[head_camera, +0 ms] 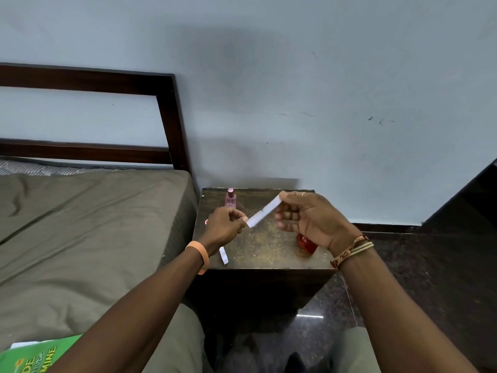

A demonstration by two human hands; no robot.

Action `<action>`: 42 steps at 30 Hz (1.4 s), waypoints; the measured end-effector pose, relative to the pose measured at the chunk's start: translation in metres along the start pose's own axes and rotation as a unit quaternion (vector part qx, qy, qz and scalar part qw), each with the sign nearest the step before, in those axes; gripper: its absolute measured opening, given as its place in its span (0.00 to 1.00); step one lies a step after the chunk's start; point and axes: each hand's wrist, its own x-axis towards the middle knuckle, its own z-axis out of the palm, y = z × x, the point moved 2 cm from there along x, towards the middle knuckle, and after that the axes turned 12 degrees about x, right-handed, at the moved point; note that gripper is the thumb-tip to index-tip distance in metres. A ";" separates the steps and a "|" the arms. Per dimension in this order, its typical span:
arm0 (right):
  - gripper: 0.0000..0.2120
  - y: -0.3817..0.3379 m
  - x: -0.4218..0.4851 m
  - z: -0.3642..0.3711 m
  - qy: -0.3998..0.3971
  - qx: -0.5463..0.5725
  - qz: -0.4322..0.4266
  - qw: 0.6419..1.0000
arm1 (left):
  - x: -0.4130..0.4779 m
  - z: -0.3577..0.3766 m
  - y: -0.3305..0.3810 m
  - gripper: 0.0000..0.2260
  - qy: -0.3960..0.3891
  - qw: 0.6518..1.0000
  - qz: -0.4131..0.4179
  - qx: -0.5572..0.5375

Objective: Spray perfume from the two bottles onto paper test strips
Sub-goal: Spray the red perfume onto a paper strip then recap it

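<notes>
Above the tabletop (269, 246) the left hand (223, 228) and right hand (309, 216) each pinch one end of a white paper strip (262, 213); the pink bottle (230, 198) stands behind; the red bottle (306, 243) sits under the right wrist; a second strip (223, 255) lies near the front edge.

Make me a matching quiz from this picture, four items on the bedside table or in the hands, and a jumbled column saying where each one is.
Column one:
1. pink bottle
2. red bottle
3. held paper strip
4. spare paper strip

Column two:
A. lying flat near the table's front left edge
B. standing at the back left of the table
C. pinched between the left hand and the right hand, above the table
D. partly hidden under the right hand, toward the table's right side

Pairs: 1-B, 2-D, 3-C, 4-A
</notes>
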 end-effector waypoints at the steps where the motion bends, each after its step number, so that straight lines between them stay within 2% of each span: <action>1: 0.08 -0.002 0.000 0.002 -0.002 0.022 0.015 1.000 | 0.000 0.000 0.000 0.01 -0.001 1.000 -0.001 0.001; 2: 0.09 0.000 0.002 0.002 0.026 -0.053 0.029 0.998 | -0.001 -0.001 0.000 0.01 -0.002 1.000 -0.001 0.000; 3: 0.11 0.007 0.003 0.004 0.054 -0.240 0.042 0.968 | -0.001 -0.001 0.000 0.01 -0.003 1.000 0.000 0.000; 4: 0.15 0.013 0.003 0.006 0.075 -0.423 0.037 0.902 | -0.001 -0.001 0.001 0.01 -0.003 1.000 0.002 -0.001; 5: 0.16 0.017 0.002 0.006 0.094 -0.532 0.020 0.841 | 0.000 -0.001 0.001 0.01 -0.002 1.000 0.002 -0.001; 6: 0.15 0.021 0.005 0.002 0.088 -0.520 0.020 0.850 | 0.000 -0.001 0.002 0.01 0.000 1.000 0.002 0.000; 7: 0.12 0.021 0.003 0.004 0.055 -0.428 0.023 0.902 | 0.001 -0.002 0.002 0.01 0.003 1.000 0.001 0.001; 8: 0.10 0.018 0.001 0.006 0.014 -0.278 0.036 0.960 | 0.002 -0.002 0.002 0.01 0.007 1.000 0.002 0.006; 9: 0.09 0.011 -0.003 0.012 -0.017 -0.142 0.057 0.988 | 0.003 -0.003 0.002 0.02 0.011 1.000 0.004 0.016; 10: 0.08 0.008 0.000 0.010 -0.031 -0.073 0.059 0.995 | 0.002 -0.004 0.003 0.02 0.013 1.000 0.007 0.026; 11: 0.07 0.006 0.001 0.009 -0.001 -0.089 0.063 0.994 | 0.002 -0.004 0.003 0.02 0.012 0.999 0.007 0.029; 12: 0.08 0.008 0.002 0.010 0.038 -0.191 0.062 0.979 | 0.001 -0.004 0.003 0.02 0.010 1.000 0.005 0.023; 13: 0.09 0.011 0.001 0.012 0.084 -0.332 0.047 0.938 | 0.001 -0.003 0.003 0.02 0.008 1.000 0.001 0.016; 14: 0.11 0.014 0.001 0.009 0.112 -0.402 0.027 0.908 | 0.001 -0.003 0.003 0.02 0.007 1.000 0.001 0.013; 15: 0.11 0.018 0.000 0.008 0.115 -0.419 0.029 0.900 | 0.001 -0.003 0.004 0.02 0.005 1.000 0.002 0.016; 18: 0.10 0.020 -0.004 0.008 0.098 -0.290 0.046 0.951 | 0.001 -0.004 0.005 0.04 0.003 1.000 0.003 0.027; 21: 0.11 0.013 -0.006 0.007 0.077 -0.235 0.029 0.969 | -0.001 -0.004 0.005 0.04 0.003 1.000 0.004 0.029; 23: 0.10 0.004 -0.009 0.012 0.008 -0.069 0.042 0.997 | -0.002 -0.004 0.006 0.04 0.005 0.999 0.001 0.032; 24: 0.10 0.000 -0.010 0.013 -0.001 -0.037 0.046 0.998 | -0.002 -0.004 0.006 0.04 0.006 0.999 0.001 0.032; 25: 0.09 -0.001 -0.008 0.013 0.024 -0.090 0.044 0.995 | -0.002 -0.003 0.007 0.04 0.007 0.999 0.003 0.032; 26: 0.11 0.001 -0.006 0.012 0.052 -0.213 0.040 0.975 | -0.003 -0.003 0.007 0.04 0.008 0.999 0.005 0.032; 27: 0.12 0.003 -0.005 0.012 0.083 -0.338 0.015 0.937 | -0.003 -0.003 0.007 0.04 0.007 1.000 0.006 0.030; 28: 0.13 0.004 -0.005 0.013 0.110 -0.399 -0.008 0.910 | -0.004 -0.002 0.008 0.04 0.005 1.000 0.008 0.025; 29: 0.12 0.005 -0.004 0.012 0.100 -0.373 -0.016 0.922 | -0.003 -0.002 0.008 0.04 0.005 1.000 0.011 0.021; 31: 0.10 0.000 -0.008 0.015 0.026 -0.140 0.006 0.990 | -0.002 -0.003 0.008 0.02 0.005 1.000 0.013 0.017; 32: 0.09 -0.004 -0.009 0.015 0.003 -0.048 0.012 0.999 | -0.001 -0.004 0.008 0.02 0.004 1.000 0.009 0.016; 33: 0.09 -0.003 -0.007 0.014 0.009 -0.034 0.020 0.999 | -0.001 -0.004 0.007 0.02 0.003 1.000 0.005 0.016; 34: 0.10 -0.001 -0.005 0.013 0.042 -0.113 0.031 0.992 | -0.001 -0.005 0.006 0.02 0.001 1.000 0.002 0.016; 36: 0.15 0.008 -0.006 0.014 0.116 -0.360 0.006 0.926 | -0.002 -0.005 0.006 0.03 -0.002 1.000 0.004 0.012; 37: 0.15 0.009 -0.006 0.014 0.116 -0.372 0.003 0.921 | -0.002 -0.005 0.006 0.03 -0.003 1.000 0.005 0.010; 38: 0.12 0.010 -0.006 0.012 0.088 -0.316 0.012 0.945 | -0.001 -0.006 0.006 0.03 -0.004 1.000 0.006 0.009; 39: 0.10 0.009 -0.007 0.015 0.039 -0.196 0.029 0.979 | -0.001 -0.006 0.005 0.02 -0.006 1.000 0.005 0.011; 40: 0.09 0.004 -0.012 0.019 0.016 -0.092 0.047 0.995 | 0.000 -0.007 0.005 0.02 -0.008 1.000 0.005 0.013; 41: 0.09 0.004 -0.009 0.017 0.008 -0.071 0.054 0.996 | -0.001 -0.007 0.005 0.02 -0.007 1.000 0.005 0.015; 42: 0.10 0.006 -0.006 0.014 0.034 -0.140 0.054 0.988 | -0.002 -0.007 0.005 0.03 -0.006 1.000 0.004 0.013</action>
